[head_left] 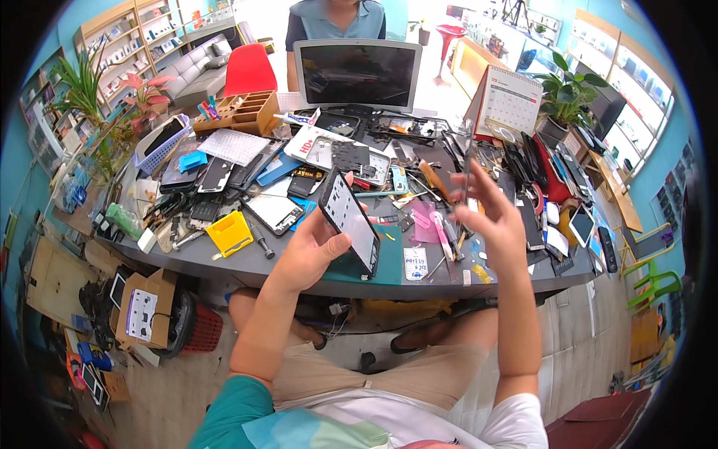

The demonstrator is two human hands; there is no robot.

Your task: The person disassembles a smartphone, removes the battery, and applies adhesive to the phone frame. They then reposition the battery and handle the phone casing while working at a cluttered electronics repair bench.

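Note:
My left hand [318, 251] is closed round a black-framed smartphone [350, 217], held tilted above the green mat [389, 262], its pale grey face showing. Higher over the desk's right half, my right hand [490, 213] is raised with curled, slightly blurred fingers. A thin dark upright piece [469, 168], seen edge-on, is between its fingertips; its kind is hard to make out. Below that hand lie a pink-handled tool [444, 236], a pink sheet [425, 222] and a wooden-handled tool [435, 179]. A white card [416, 264] lies at the mat's right edge.
Phone parts crowd the grey desk [194, 258], including a yellow tray [229, 233] and an opened phone housing [348, 159]. Behind stand a laptop [359, 75], a wooden organizer [247, 112], a desk calendar [505, 101] and a potted plant [565, 90]. A person [340, 21] sits opposite.

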